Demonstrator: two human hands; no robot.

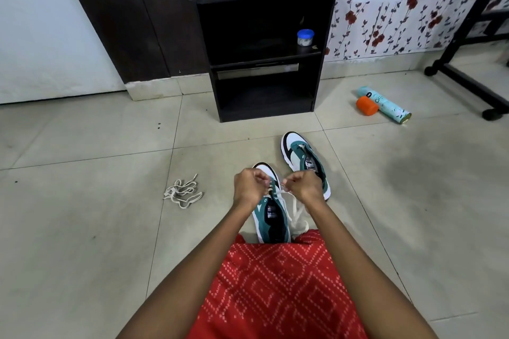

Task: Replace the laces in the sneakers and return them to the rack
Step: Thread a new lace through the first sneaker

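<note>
— Red cloth with a white dotted diamond print [275, 283] lies across my lap, closest to me. Just past its hem is the teal, white and black sneaker [271, 217] I'm working on, sitting on the pale tiled floor [82, 228].

— Which way does it lie?

— Heel toward me, toe away toward the dark wooden shoe rack [264, 85]. Its long axis runs almost straight out from my body, with the toe leaning slightly left.

— And your grips?

— Both are over the eyelets near the toe. My left hand [249, 187] works the left row and my right hand [303, 186] the right. Each grip is pinched tight on the flat white lace [296, 212], though curled fingers hide the exact eyelet.

— Where's the slack?

— It trails off the shoe's right side and pools beside the heel, so I judge the right hand is nearer for the next pull.

— The other shoe?

— The matching second sneaker [303, 159] stands just beyond, to the right. A tangle of loose off-white laces [183, 192] lies well apart on my left.
</note>
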